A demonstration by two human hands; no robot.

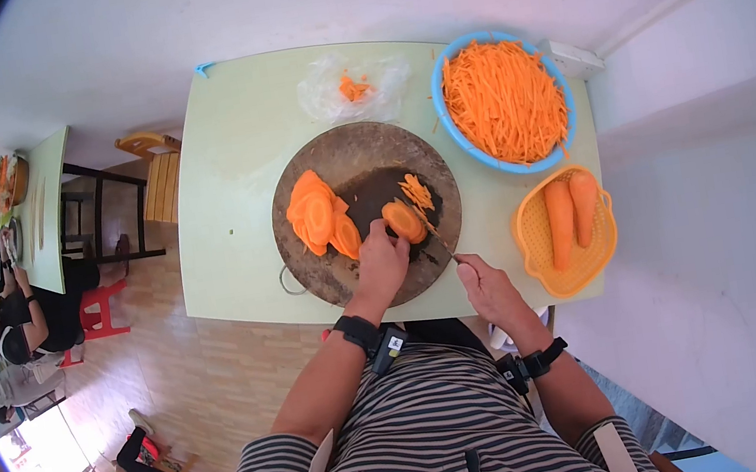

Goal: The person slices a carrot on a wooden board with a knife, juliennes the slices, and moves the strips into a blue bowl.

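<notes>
With twelve o'clock pointing away from the body and the clock centred on the round board (371, 188), a knife (439, 237) is gripped by the right hand (494, 292) at half past four, its fingers wrapped on the handle. The left hand (380, 265), at six, is clamped on a stack of carrot slices (403, 221) between three and four, with the blade set at the stack's right side. Two whole carrots (562, 226) are held in a yellow basket (523, 239) at half past three. On the board, cut strips (417, 193) are seen between two and three, and a pile of slices (318, 211) is spread between nine and ten. A blue basin (441, 111) is heaped with shredded carrot (504, 100) at two. At twelve, carrot bits (356, 89) are laid on a plastic bag (318, 98).
</notes>
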